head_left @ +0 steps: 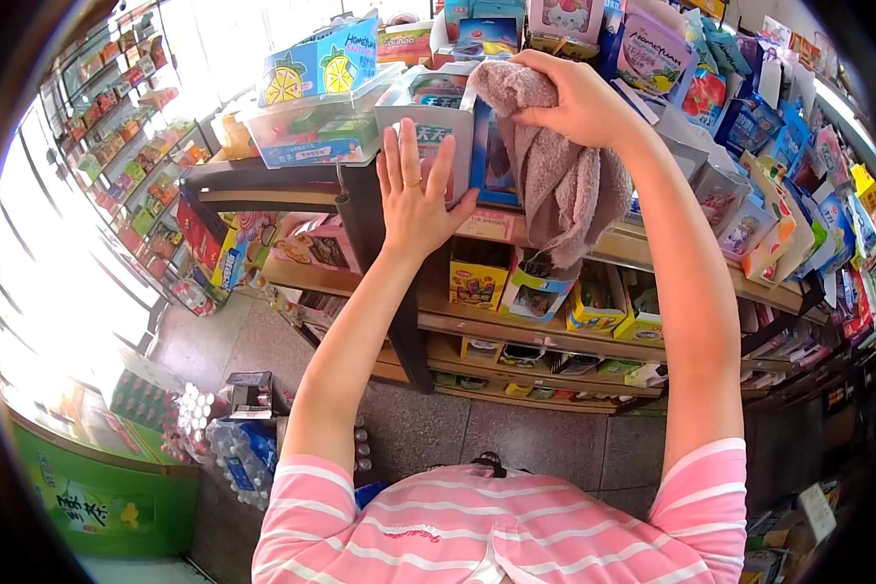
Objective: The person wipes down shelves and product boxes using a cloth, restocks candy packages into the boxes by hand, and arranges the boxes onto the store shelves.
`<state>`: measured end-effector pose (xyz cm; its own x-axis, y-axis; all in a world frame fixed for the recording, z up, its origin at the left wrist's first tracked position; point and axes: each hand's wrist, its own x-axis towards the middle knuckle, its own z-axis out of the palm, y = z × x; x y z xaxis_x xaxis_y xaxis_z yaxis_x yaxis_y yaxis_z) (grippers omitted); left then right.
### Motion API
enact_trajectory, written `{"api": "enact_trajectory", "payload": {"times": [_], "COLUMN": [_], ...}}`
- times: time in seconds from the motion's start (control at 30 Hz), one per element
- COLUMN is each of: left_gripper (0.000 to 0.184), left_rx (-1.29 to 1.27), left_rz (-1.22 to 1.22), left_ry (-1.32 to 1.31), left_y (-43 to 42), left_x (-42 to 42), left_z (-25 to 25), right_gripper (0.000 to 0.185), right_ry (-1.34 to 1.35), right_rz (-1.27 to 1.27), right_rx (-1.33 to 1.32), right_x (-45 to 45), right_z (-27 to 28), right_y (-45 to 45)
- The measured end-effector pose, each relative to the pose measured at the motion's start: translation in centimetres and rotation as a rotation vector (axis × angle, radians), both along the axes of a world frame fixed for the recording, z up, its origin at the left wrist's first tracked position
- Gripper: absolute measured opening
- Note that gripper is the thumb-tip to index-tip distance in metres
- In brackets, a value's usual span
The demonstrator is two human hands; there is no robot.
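Note:
My right hand (579, 102) grips a mauve-grey cleaning cloth (569, 190), which hangs down over the front edge of the shelf's top. Part of the cloth covers a blue-edged display box (498, 156). With fingers spread, my left hand (419, 190) lies flat against the front of a pale display box (462, 131) beside it. To the left is a clear plastic bin (326, 127) with packets inside, and a blue box with lemon pictures (321, 63) stands on top of it.
Lower shelves (496, 321) hold several small open boxes. Many bagged snacks (652, 49) crowd the top at right. A wall rack (131, 136) stands far left. On the floor at lower left are bottle packs (238, 457) and a green case (107, 496).

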<state>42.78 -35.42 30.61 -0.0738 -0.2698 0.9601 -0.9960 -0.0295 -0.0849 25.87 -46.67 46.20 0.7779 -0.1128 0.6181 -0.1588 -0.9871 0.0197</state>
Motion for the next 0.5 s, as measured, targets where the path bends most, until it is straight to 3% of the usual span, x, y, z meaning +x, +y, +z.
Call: {"api": "enact_trajectory", "payload": {"times": [0.1,0.2,0.27,0.3,0.4,0.5], "left_gripper": [0.086,0.076,0.071,0.066,0.059,0.055], "left_rx": [0.009,0.041,0.044,0.044,0.075,0.095], "left_rz": [-0.006,0.023,0.048,0.070,0.140,0.008], "left_ry": [0.030,0.034,0.049,0.053,0.044,0.109], "left_y": [-0.1,-0.1,0.1,0.1,0.4,2.7], "left_x": [-0.1,0.2,0.5,0.7,0.9,-0.3], "left_z": [-0.4,-0.8,-1.3,-1.5,-1.9,-0.2], "right_gripper": [0.050,0.046,0.046,0.045,0.046,0.046], "right_ry": [-0.202,-0.189,-0.215,-0.334,-0.289,-0.245], "right_rz": [0.248,0.244,0.203,0.298,0.215,0.168], "right_rx": [0.114,0.161,0.078,-0.057,-0.108,-0.049], "right_x": [-0.3,-1.4,-2.3,-2.2,-4.2,-5.7], "right_z": [-0.5,0.7,0.9,0.4,-1.3,-3.7], "right_y": [0.1,2.6,5.2,5.6,9.4,11.4]}}
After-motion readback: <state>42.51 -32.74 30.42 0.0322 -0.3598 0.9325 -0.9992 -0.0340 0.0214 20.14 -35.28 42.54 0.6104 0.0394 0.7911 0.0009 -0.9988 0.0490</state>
